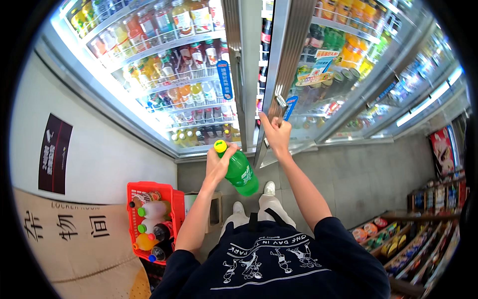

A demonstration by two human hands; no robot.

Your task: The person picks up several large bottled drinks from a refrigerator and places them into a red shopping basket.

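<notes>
In front of my body, my left hand [220,160] grips a large green plastic soda bottle [242,173] near its neck. The bottle has a yellow cap and is tilted, its base towards me. My right hand [277,134] is at the handle [278,106] of a glass cooler door [298,112], fingers curled around it and thumb against the door's metal edge. That door stands ajar, and dark bottles [265,41] show on the shelves through the gap. Left of it, another cooler section [175,82] holds rows of bottled drinks.
A red plastic basket [179,203] of several bottles stands at my left, near the white wall [97,149] and a beige curtain [86,254] with writing. More glass cooler doors [388,97] run to the right. Snack shelves [396,239] are at lower right; grey tiles [354,168] cover the floor.
</notes>
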